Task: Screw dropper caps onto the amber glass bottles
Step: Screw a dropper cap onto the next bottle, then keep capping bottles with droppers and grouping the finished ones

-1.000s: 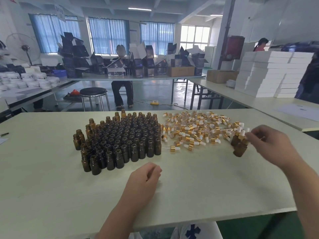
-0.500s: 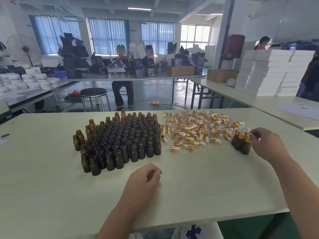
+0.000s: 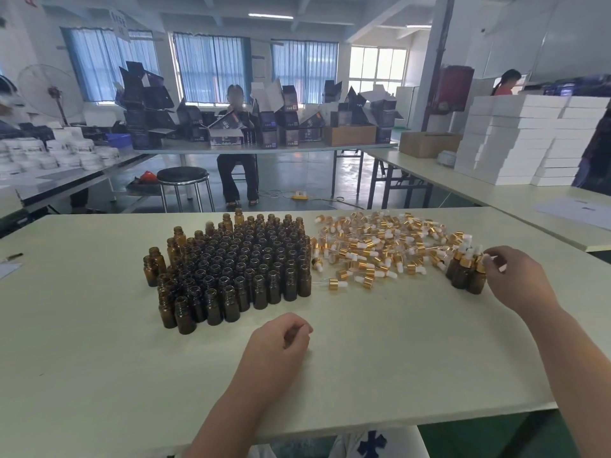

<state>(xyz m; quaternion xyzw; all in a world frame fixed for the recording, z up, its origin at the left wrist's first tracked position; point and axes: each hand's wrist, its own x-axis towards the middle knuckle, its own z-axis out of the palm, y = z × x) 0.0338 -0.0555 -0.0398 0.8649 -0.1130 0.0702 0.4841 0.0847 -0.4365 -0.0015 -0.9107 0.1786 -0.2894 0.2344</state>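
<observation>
Probably the step in hand is to put a finished bottle with the others. The right hand [image 3: 519, 282] reaches to the small group of capped bottles [image 3: 466, 276] at the right side of the table [image 3: 396, 342]. Its fingertips are at the gold collar of the nearest one, but I cannot tell if they pinch it or only touch it. To do this well, I think the bottle must stand flat and upright before the fingers let go, and the hand should leave straight up, because the neighbours stand touching and can fall easily.

The left hand [image 3: 279, 342] rests on the table near the person, fingers curled; whether it holds something is not visible.

The open amber bottles [image 3: 238, 269] stand packed in a dense block, dark brown glass with bare threaded necks. Just beside them, to the right, the dropper caps [image 3: 373, 249] lie in a loose heap, with gold collars and white bulbs.
</observation>
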